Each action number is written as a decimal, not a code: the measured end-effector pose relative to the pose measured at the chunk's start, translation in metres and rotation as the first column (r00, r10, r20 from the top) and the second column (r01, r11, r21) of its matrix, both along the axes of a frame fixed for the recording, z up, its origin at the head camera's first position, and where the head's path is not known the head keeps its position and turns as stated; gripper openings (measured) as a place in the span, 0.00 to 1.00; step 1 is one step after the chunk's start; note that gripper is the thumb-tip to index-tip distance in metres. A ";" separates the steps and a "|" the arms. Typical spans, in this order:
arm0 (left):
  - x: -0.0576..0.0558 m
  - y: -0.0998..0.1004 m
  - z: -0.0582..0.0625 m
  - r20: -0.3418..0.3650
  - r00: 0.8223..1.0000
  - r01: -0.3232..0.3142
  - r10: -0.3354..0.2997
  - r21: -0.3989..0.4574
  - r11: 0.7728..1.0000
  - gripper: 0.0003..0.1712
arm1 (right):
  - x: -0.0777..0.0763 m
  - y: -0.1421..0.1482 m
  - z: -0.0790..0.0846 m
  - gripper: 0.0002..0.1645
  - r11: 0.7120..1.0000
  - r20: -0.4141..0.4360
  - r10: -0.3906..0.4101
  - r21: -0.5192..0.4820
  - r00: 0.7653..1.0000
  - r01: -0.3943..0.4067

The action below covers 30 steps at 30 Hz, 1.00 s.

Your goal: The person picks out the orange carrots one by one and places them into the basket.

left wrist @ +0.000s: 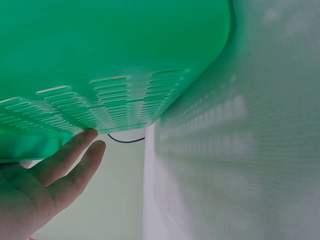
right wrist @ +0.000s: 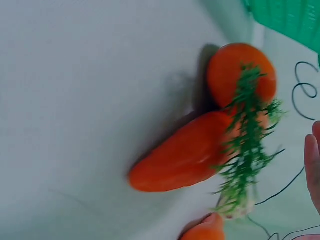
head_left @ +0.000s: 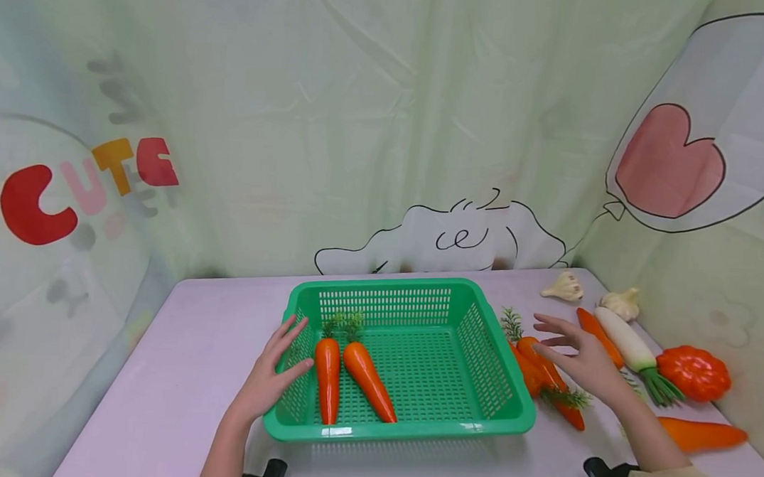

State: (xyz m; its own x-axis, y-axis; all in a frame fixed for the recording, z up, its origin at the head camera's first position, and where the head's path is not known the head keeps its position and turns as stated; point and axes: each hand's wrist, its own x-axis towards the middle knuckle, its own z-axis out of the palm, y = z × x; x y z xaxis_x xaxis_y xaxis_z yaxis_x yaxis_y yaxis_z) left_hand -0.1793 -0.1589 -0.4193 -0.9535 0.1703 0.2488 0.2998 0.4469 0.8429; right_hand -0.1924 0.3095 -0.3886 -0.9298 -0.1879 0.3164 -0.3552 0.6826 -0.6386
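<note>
A green plastic basket [head_left: 399,433] with slotted walls stands on the table, and two carrots [head_left: 327,385] with leafy tops lie in its left part. Beside the basket's left wall is my left hand [head_left: 267,379], its fingers extended; in the left wrist view the fingertips [left wrist: 90,134] come close to or touch the slotted side. My right hand [head_left: 578,357] hovers over the pile of carrots [head_left: 545,377] right of the basket, fingers loosely spread and holding nothing. Green leaves [right wrist: 245,135] cover part of these carrots in the right wrist view.
Along the table's right side lie two garlic bulbs [head_left: 564,286], a white radish [head_left: 624,338] with green leaves, another carrot [head_left: 598,333] and a ribbed red vegetable [head_left: 694,373]. Nearer the front is an orange carrot [head_left: 703,435]. A printed curtain [head_left: 296,156] hangs behind the table.
</note>
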 end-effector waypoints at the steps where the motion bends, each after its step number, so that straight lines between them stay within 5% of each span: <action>1: 0.000 0.000 0.000 0.000 1.000 0.000 0.000 0.000 1.000 0.36 | -0.001 0.002 -0.001 0.30 1.000 0.018 -0.005 0.006 1.000 0.005; 17: 0.000 0.000 0.000 0.003 1.000 -0.001 0.001 -0.004 1.000 0.36 | -0.018 0.026 -0.031 0.36 0.996 0.230 -0.059 0.082 0.971 0.041; 30: -0.001 0.000 0.000 0.001 1.000 0.000 0.000 0.001 1.000 0.36 | -0.028 0.034 -0.041 0.37 0.999 0.421 -0.005 0.034 0.907 -0.011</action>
State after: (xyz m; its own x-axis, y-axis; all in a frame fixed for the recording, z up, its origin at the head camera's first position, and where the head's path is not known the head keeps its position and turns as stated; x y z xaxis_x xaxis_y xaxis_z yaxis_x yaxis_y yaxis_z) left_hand -0.1800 -0.1586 -0.4195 -0.9537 0.1697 0.2483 0.2991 0.4466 0.8433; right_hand -0.2207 0.3431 -0.4295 -0.9746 -0.1947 -0.1109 -0.0608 0.7062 -0.7054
